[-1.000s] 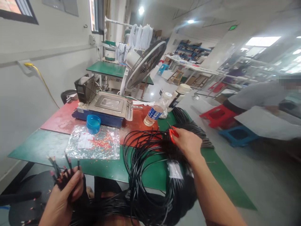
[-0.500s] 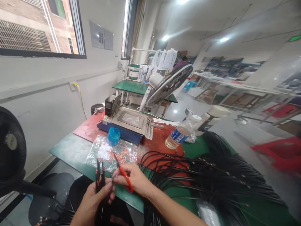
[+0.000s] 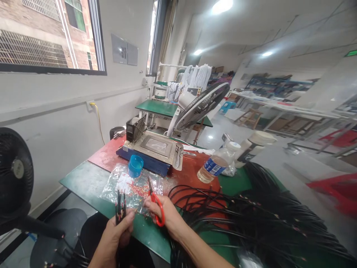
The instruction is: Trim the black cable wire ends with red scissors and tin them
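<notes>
A small bundle of black cables stands upright in my left hand, its fingers wrapped round it and the stripped coloured ends showing above. Red-handled scissors are in my right hand, blades pointing up and away. The two hands are a short way apart above the table's front edge. Beyond them lies a clear plastic bag strewn with tiny red and yellow wire scraps. To the right of my right hand, a large heap of black cables spreads over the table.
A blue cup stands by a blue-based heating plate with a small fan. Right of these are a bottle of pale liquid and a white-lidded container. A black fan stands at the left, more cables below it.
My right hand has moved right, away from my left hand, and the scissors are more upright. My left hand still holds its cables. The view has tilted slightly upward.
</notes>
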Demonstrator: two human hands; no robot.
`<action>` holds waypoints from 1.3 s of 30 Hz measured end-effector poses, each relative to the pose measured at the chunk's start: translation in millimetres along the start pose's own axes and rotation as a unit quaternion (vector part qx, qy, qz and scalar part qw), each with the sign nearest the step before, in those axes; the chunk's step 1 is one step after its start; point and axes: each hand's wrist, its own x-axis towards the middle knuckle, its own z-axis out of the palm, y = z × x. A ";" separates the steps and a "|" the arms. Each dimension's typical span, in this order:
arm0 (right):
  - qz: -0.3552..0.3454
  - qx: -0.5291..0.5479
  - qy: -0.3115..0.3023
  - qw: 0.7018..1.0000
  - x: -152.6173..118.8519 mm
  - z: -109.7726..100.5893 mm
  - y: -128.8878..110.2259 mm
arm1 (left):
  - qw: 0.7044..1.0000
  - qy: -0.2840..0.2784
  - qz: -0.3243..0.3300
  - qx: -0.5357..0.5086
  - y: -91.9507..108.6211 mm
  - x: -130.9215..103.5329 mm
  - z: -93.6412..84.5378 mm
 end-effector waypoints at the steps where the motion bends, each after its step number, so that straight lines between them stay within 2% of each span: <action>1: -0.018 -0.048 -0.018 0.999 0.5 -3.9 -1.3 | 1.000 0.000 0.003 -0.011 2.9 -0.4 0.5; 4: -0.087 -0.191 -0.067 0.976 0.8 -12.6 -3.3 | 0.999 0.005 0.019 -0.033 8.7 -0.5 0.9; 6: -0.098 -0.257 -0.093 0.957 -0.1 -14.6 -3.7 | 0.998 0.013 0.032 -0.043 9.4 0.2 0.6; 10: -0.090 -0.323 -0.128 0.933 -3.1 -11.6 -3.3 | 0.996 0.029 0.053 -0.059 7.6 2.5 0.5; 14: -0.095 -0.336 -0.140 0.926 -4.5 -8.2 -1.2 | 0.995 0.059 0.056 -0.057 7.7 4.3 2.9; 19: -0.073 -0.327 -0.129 0.933 -3.6 -9.5 1.6 | 0.993 0.101 0.053 -0.030 7.2 7.6 5.0; 24: -0.068 -0.365 -0.097 0.923 -3.8 -10.3 -0.1 | 0.989 0.133 0.056 -0.007 2.8 14.2 3.5; 32: -0.063 -0.394 -0.084 0.913 -3.4 -10.3 2.1 | 0.985 0.157 0.069 0.005 -5.6 22.9 -0.7; 39: -0.052 -0.433 -0.053 0.898 -4.0 -7.7 1.7 | 0.986 0.154 0.064 0.017 -7.6 25.9 -2.2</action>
